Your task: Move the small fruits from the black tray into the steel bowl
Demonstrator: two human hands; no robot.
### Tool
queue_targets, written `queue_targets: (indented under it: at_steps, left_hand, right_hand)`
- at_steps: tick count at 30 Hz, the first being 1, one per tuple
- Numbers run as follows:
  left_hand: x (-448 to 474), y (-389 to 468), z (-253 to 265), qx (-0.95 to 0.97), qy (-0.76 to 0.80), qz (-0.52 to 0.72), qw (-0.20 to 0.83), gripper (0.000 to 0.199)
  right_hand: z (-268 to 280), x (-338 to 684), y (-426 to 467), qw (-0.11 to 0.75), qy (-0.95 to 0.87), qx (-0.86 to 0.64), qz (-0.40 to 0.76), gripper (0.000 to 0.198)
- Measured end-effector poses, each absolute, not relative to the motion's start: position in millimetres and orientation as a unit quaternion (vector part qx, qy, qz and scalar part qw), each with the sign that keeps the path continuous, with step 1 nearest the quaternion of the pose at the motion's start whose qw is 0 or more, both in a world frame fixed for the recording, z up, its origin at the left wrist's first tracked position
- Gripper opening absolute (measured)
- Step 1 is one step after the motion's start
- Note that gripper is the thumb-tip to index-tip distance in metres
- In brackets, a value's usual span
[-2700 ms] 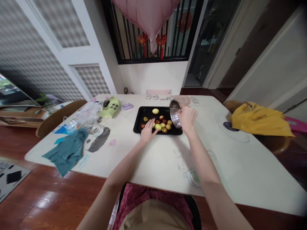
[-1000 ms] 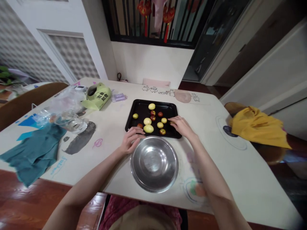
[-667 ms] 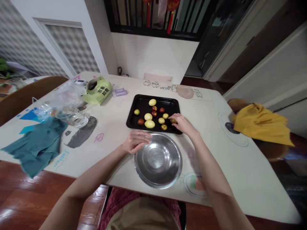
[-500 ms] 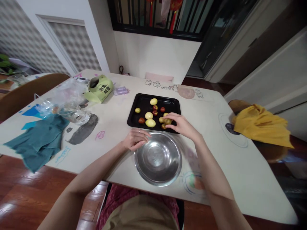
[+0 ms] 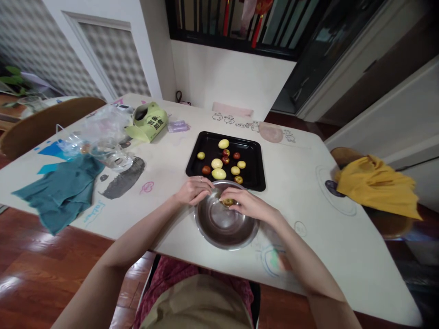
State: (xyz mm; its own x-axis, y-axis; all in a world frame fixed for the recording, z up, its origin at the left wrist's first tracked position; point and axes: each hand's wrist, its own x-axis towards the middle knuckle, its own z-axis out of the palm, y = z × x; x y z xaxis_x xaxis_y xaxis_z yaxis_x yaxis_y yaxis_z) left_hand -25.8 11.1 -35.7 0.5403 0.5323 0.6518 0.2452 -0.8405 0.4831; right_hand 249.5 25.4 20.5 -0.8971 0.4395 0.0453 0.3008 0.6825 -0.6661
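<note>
My right hand (image 5: 245, 203) is inside the upper part of a shiny metal bowl (image 5: 224, 237), its fingers closed round a small brownish-yellow fruit (image 5: 227, 201). Fingertips hide part of that fruit. At the bowl's upper left, my left hand (image 5: 195, 189) grips the rim, a ring on one finger. Just beyond the bowl lies a black baking tray (image 5: 255, 171) with several fruits spread over it. Among them are a yellow lemon (image 5: 218, 173), a pale round fruit (image 5: 216, 163), dark red fruits (image 5: 236, 156) and a reddish-brown one (image 5: 206, 169).
To the left are a teal cloth (image 5: 65, 189), a clear plastic bottle (image 5: 111, 157), a plastic bag (image 5: 106, 123) and a green visor (image 5: 149, 123). A small purple packet (image 5: 178, 126) lies behind. A yellow cloth (image 5: 377, 185) drapes a chair at the right.
My right hand has taken the brownish fruit off the tray and brought it toward me into the bowl. My left hand stays at the bowl's rim. The view has shifted slightly.
</note>
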Motion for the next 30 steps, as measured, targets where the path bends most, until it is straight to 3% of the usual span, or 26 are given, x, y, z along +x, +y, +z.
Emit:
queue_targets:
  at_steps: [8,30]
  left_hand:
    - [-25.1,8.4,-35.1,0.849,0.276,0.411,0.187,0.061]
    - [-20.1,4.1,-29.9,0.843,0.252,0.434,0.194,0.055]
  right_hand:
    - [11.0,248.0,31.5,0.115,-0.910,-0.201,0.344,0.027]
    - [19.0,248.5,23.6,0.081,-0.920,-0.275,0.267,0.022]
